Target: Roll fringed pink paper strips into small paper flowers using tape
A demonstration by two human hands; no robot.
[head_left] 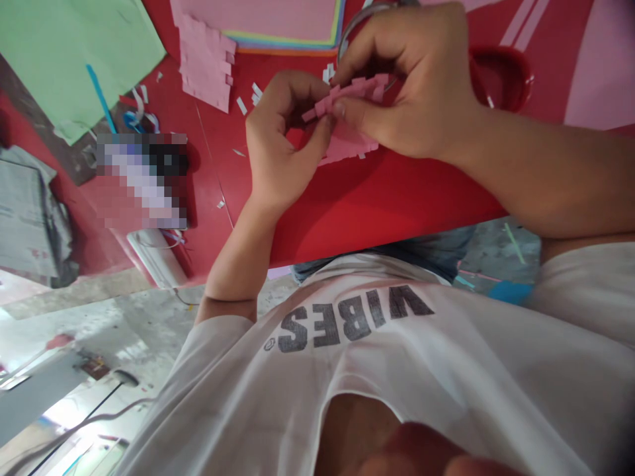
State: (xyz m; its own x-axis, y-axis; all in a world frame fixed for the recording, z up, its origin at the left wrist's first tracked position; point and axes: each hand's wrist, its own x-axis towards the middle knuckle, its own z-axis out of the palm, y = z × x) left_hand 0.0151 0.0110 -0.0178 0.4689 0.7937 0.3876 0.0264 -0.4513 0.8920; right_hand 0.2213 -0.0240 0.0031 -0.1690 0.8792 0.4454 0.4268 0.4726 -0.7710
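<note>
Both hands pinch a small pink paper piece [350, 94] with notched, tab-like edges, above the red table. My left hand [285, 135] grips its left end between thumb and fingers. On the right side, my right hand [407, 86] presses its thumb on the paper, its fingers curled behind. More pink paper [347, 142] shows below the hands; whether it joins the held piece I cannot tell. A similar notched pink paper piece [204, 63] lies farther left on the table. Small white paper scraps [241, 106] are scattered near my left hand.
A stack of coloured sheets [282, 23] lies at the back. Green paper [74, 59] covers the far left. A red round dish [501, 79] stands beyond my right wrist. Blurred-out items [143, 178] sit left, near a white power-strip-like object [156, 254] at the table edge.
</note>
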